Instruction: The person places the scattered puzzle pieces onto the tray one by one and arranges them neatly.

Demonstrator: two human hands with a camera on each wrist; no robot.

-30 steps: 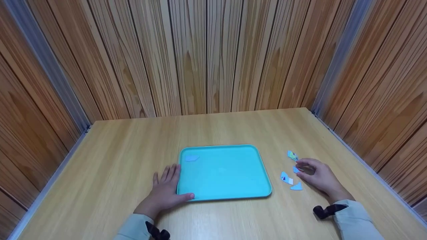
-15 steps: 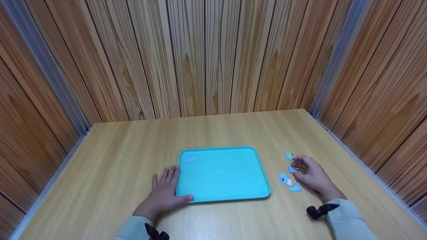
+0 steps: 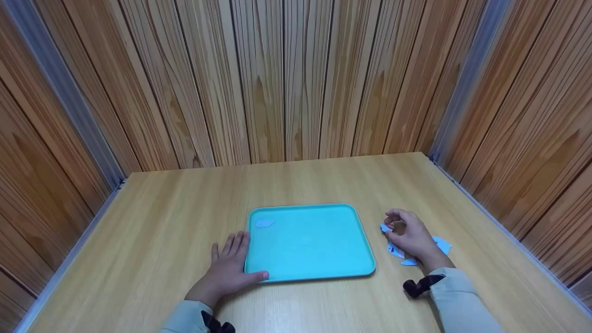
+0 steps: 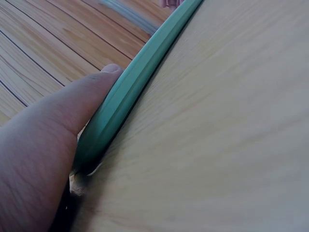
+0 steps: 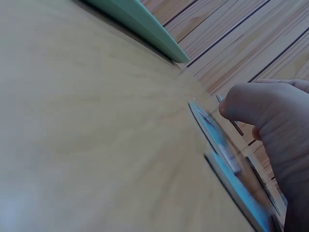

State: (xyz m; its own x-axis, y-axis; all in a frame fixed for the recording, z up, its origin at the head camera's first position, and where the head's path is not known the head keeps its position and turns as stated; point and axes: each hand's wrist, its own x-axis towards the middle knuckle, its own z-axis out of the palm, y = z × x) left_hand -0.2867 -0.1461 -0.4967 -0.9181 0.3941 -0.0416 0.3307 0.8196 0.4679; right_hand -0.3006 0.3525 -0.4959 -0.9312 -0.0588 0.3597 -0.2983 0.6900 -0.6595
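At the bottom of the frame, right of centre, a pale grey-green sleeve (image 3: 462, 296) with a black wrist device (image 3: 420, 285) stands close to the loose pieces; a low turn of that wrist could drag them, above all the flat light-blue piece (image 3: 442, 245) beside the wrist. In the lower left, the person's left hand (image 3: 226, 267) lies spread, fingers along the left edge and thumb over the near-left corner of a turquoise rectangular tray (image 3: 314, 243), probably plastic; a heavy thumb might tip or shift it. Right of centre, the right hand (image 3: 410, 235) pinches a small, thin blue piece with a red mark (image 3: 384, 227) between finger and thumb, just outside the tray's right side. Such a slim edge could slip or twist if the pinch loosens. Under that hand, a blue-and-white curved piece (image 3: 396, 250) and a plain blue pointed piece (image 3: 409, 262) could be knocked by low knuckles. Farther off, in the tray's upper-left corner, a flat pale-blue piece (image 3: 264, 224) might slide if the tray were jolted.
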